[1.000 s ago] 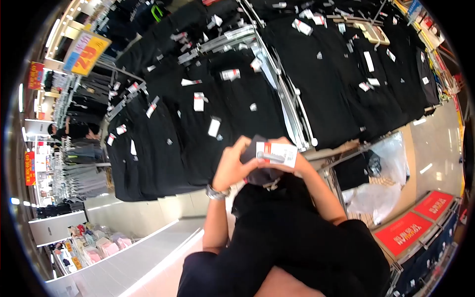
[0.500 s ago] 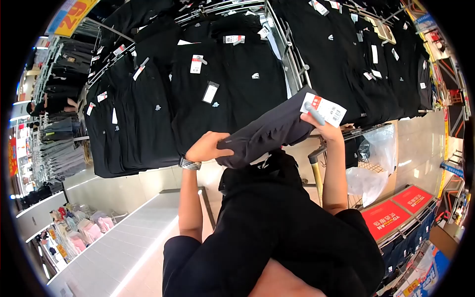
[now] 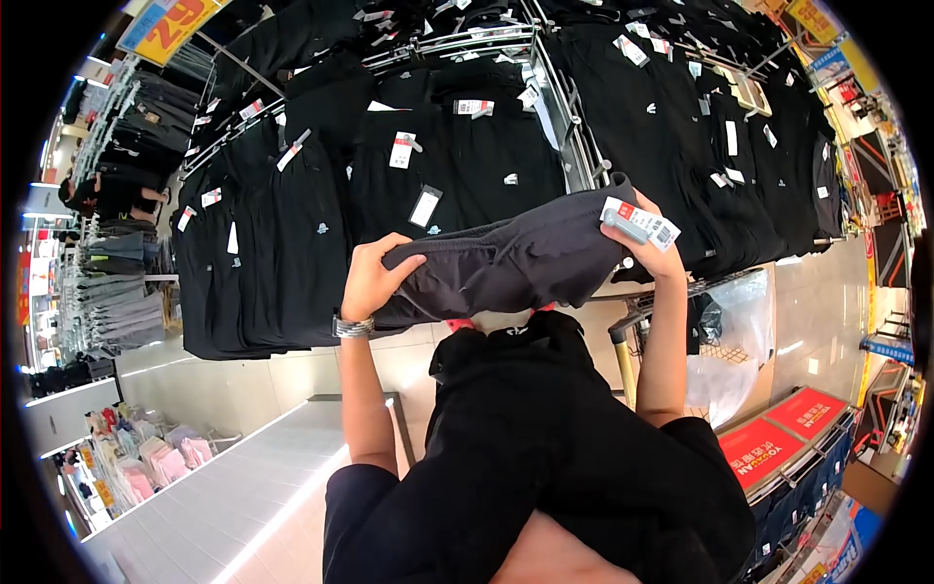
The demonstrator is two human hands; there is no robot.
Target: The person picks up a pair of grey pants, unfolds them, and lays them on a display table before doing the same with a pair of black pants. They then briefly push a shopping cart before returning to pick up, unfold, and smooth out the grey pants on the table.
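Observation:
A folded pair of dark grey trousers (image 3: 516, 258) is stretched between my two hands, in front of my body. My left hand (image 3: 375, 277), with a watch at the wrist, is closed on the left end, thumb on top. At the other end my right hand (image 3: 654, 243) grips the trousers close to a white and red price tag (image 3: 662, 232) with a grey security pin. Beyond them lie stacks of folded black trousers (image 3: 486, 180), several with tags.
Metal rails (image 3: 584, 146) divide the display bins of black clothing. A plastic bag (image 3: 735, 311) and a yellow post (image 3: 623, 360) are right of my legs. Red signs (image 3: 778, 438) top a rack at lower right. A pale panel (image 3: 233, 477) runs along the lower left.
The trousers have turned from a slant to nearly level and spread wider. My left hand moved up and slightly left; my right hand shifted slightly right.

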